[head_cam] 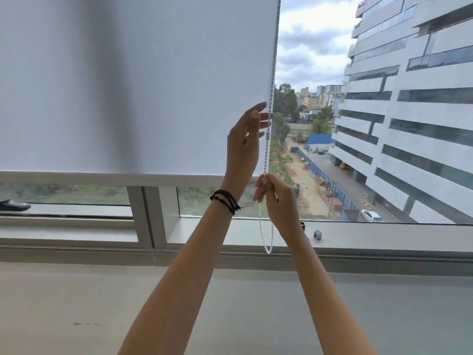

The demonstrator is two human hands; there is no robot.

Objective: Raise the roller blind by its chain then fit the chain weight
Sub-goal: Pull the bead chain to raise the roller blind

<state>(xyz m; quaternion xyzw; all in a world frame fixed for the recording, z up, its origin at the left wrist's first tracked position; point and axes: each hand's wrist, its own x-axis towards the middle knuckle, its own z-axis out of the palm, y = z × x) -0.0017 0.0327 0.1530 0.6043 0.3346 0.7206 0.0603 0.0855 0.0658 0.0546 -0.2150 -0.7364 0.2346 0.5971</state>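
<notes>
A white roller blind (128, 85) covers most of the window; its bottom bar (102, 178) hangs a little above the sill. A white bead chain (271, 73) runs down the blind's right edge and ends in a loop (267, 248) near the sill. My left hand (248, 139) is raised beside the chain, fingers straight, fingertips touching it. Below it, my right hand (276, 198) pinches the chain between thumb and curled fingers. A small grey chain weight (317, 234) stands on the sill to the right of my right wrist.
The grey window sill (384, 237) runs across the view, with a wide ledge (76, 303) below it. A vertical window frame post (146, 216) stands left of my arms. A dark object (14, 204) lies at the far left. Outside are a tall building and a street.
</notes>
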